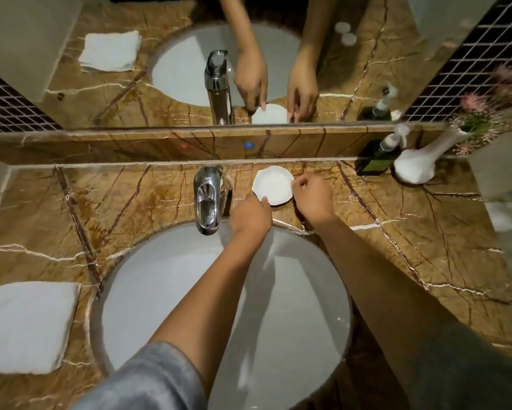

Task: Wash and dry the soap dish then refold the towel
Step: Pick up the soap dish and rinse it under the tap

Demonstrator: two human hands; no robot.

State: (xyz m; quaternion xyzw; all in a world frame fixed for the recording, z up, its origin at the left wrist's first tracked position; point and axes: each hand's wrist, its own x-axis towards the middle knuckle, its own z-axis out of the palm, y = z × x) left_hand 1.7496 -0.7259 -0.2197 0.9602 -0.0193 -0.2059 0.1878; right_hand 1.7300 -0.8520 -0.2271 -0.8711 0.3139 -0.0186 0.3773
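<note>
A small white scalloped soap dish [272, 186] sits on the brown marble counter just right of the faucet, behind the sink. My left hand [250, 216] touches its near left rim with the fingertips. My right hand [312, 196] pinches its right rim. The dish rests on the counter and looks empty. A folded white towel [28, 325] lies flat on the counter at the near left, far from both hands.
A chrome faucet [207, 199] stands over the round white sink [166, 291]. A dark pump bottle [377, 158] and a white vase [417, 167] with pink flowers stand at the back right. A mirror runs along the back wall.
</note>
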